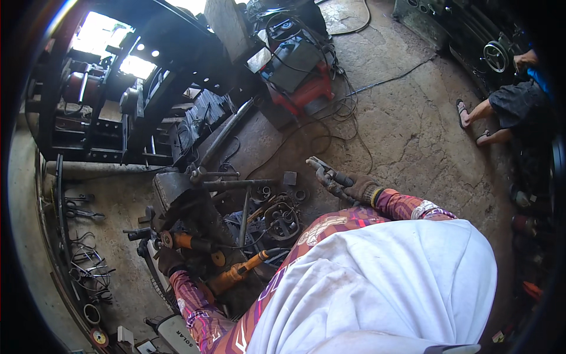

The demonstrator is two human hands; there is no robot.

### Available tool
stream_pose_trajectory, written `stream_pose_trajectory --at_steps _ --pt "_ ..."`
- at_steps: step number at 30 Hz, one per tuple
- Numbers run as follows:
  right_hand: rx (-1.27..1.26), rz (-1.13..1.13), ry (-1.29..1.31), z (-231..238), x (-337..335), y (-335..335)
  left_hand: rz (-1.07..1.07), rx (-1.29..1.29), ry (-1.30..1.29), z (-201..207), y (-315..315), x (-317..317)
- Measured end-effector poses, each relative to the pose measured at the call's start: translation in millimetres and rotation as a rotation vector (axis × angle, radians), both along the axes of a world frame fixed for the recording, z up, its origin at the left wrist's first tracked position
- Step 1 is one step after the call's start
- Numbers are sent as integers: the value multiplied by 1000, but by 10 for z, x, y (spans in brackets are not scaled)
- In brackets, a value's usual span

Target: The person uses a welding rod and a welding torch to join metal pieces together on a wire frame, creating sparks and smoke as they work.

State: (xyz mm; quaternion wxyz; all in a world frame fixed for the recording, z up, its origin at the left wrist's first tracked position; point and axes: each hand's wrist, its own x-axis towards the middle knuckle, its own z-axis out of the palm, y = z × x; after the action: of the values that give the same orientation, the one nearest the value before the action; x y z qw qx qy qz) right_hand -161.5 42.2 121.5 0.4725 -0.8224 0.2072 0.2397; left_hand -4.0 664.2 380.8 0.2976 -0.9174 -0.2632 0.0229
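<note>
My right hand (pixel 359 188), in a brown glove with a yellow cuff, is closed around a grey plier-like clamp (pixel 324 174). The clamp's jaws point up and left, over the concrete floor. Low on the left, my left hand (pixel 170 261), in a dark glove, reaches to the near side of an orange-and-black angle grinder (pixel 190 242). Shadow hides its fingers, so I cannot make out whether it grips anything. A second orange power tool (pixel 231 277) lies closer to me, its cable running toward my body.
A dark metal vise-like block (pixel 172 192) and metal bars stand ahead of my left hand. Scrap parts (pixel 283 221) lie between my hands. Farther off are a red machine (pixel 303 94) with tangled cables and a steel frame (pixel 88 127). A person (pixel 519 106) stands at right beside a handwheel machine.
</note>
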Motion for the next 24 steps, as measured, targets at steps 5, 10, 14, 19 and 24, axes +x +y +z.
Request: stream_pose_trajectory --at_steps 5,10,14,19,24 --pt "87 -12 -17 315 23 -4 -145 -76 25 57 -214 -137" --pt "62 42 -7 418 50 35 -200 -22 51 49 -177 -235" --pt "15 77 -20 331 18 19 -287 9 -73 48 -252 -301" --pt "26 74 -17 288 -62 -19 -260 90 -71 -5 -154 -258" --pt "60 55 -52 79 -156 -75 -326 137 -181 -111 -6 -147"
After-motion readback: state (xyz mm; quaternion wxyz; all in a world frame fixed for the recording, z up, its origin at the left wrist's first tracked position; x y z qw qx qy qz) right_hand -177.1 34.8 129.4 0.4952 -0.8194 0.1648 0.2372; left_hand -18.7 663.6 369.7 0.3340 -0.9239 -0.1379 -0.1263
